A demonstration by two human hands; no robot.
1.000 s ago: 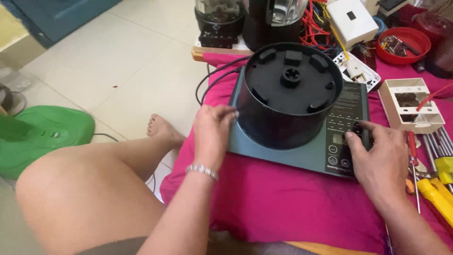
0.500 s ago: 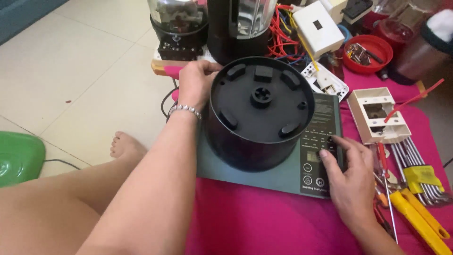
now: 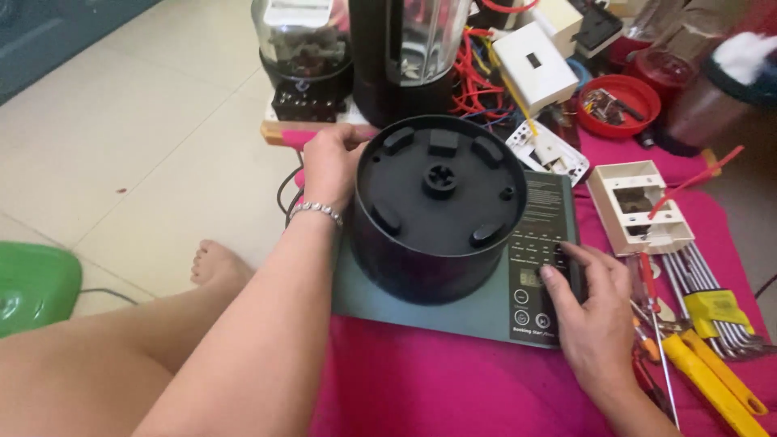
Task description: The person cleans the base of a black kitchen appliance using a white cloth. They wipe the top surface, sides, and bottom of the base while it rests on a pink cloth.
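Note:
A black round appliance base (image 3: 437, 206) stands upside down on a flat grey-green cooktop (image 3: 421, 311) with a dark button panel (image 3: 541, 259). My left hand (image 3: 332, 166) rests against the far left side of the black base, fingers curled on its rim; a bead bracelet is on that wrist. My right hand (image 3: 595, 311) lies on the cooktop's right edge, thumb on the button panel. Both sit on a pink cloth (image 3: 429, 388).
Blender jars (image 3: 401, 48) and a dark motor block (image 3: 303, 57) stand behind. A white switch box (image 3: 643, 206), red bowl (image 3: 619, 101), hex keys (image 3: 712, 303), yellow-handled tools (image 3: 712, 384) lie right. A green stool (image 3: 32, 283) and my bare leg are left.
My left hand moved from the near left side of the black base round to its far left side. The camera view shifted closer; my right hand stays on the panel.

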